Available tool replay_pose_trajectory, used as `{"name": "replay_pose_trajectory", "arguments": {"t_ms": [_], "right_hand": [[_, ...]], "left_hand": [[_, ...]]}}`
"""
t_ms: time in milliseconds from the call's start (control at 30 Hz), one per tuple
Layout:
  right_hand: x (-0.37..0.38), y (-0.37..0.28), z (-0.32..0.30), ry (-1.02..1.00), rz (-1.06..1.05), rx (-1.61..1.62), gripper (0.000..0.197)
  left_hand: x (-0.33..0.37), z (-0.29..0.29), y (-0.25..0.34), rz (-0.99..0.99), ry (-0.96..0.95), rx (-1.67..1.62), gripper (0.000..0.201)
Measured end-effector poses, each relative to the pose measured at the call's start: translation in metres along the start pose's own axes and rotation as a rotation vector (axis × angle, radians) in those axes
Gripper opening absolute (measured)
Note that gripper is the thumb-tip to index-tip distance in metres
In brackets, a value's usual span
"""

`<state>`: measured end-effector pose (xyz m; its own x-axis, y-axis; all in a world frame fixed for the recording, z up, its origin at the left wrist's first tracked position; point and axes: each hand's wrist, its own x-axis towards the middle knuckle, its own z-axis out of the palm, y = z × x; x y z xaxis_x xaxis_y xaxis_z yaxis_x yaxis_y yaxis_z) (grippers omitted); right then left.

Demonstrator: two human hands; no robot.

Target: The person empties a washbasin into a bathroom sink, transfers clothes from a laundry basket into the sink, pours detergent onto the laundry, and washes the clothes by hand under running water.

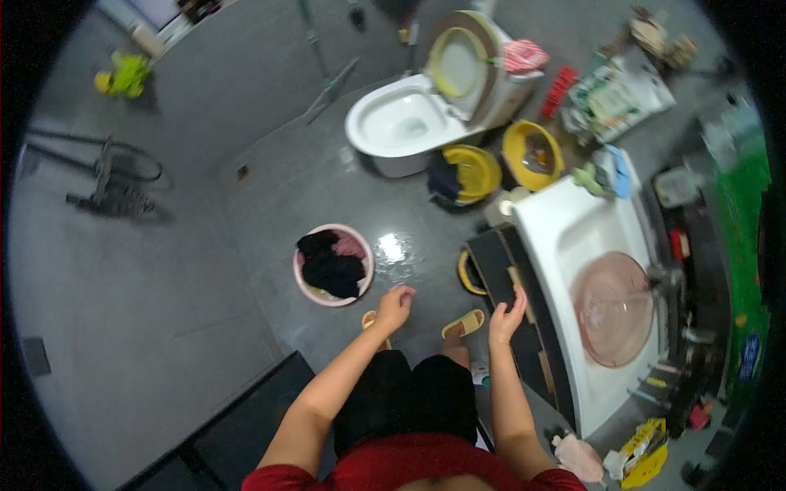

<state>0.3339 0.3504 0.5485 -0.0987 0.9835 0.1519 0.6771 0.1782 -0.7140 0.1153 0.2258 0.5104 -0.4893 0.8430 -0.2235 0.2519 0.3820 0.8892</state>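
My left hand [396, 307] hovers over the wet floor, its loosely bent fingers holding nothing visible. To its left stands a round pink basin [300, 284] on the floor, heaped with black clothes [334, 270] and some pink cloth [350, 245]. My right hand [508, 317] is raised beside the dark cabinet front [501, 258], empty, with thumb and fingers apart. Farther right, a see-through pinkish basin [591, 327] sits in the white sink [565, 221] beneath the faucet [667, 282]. A pale streak, apparently running water, reaches from the faucet into it.
A white toilet [385, 123] with its lid raised stands ahead. Between toilet and sink are a yellow bucket [483, 173] with dark cloth over its rim and a yellow bin [512, 147]. A yellow-rimmed item [468, 274] lies by the cabinet. A dark panel [262, 409] is at lower left.
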Motion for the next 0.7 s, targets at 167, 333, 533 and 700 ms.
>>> {"name": "replay_pose_trajectory", "arguments": {"t_ms": [167,333,533,700], "right_hand": [[-0.043,-0.043,0.136,-0.298,-0.107,0.084,0.044],[-0.083,-0.023,0.262,-0.601,0.208,0.137,0.029],[-0.081,0.085,0.399,-0.788,0.266,-0.015,0.020],[-0.131,0.133,0.537,-0.930,0.364,-0.041,0.024]], "left_hand": [[-0.042,-0.083,-0.141,-0.275,0.149,-0.020,0.017],[-0.072,-0.113,-0.261,-0.509,0.262,-0.112,0.014],[-0.041,-0.105,-0.374,-0.670,0.353,-0.183,0.012],[-0.055,-0.149,-0.578,-0.782,0.563,0.211,0.018]]}}
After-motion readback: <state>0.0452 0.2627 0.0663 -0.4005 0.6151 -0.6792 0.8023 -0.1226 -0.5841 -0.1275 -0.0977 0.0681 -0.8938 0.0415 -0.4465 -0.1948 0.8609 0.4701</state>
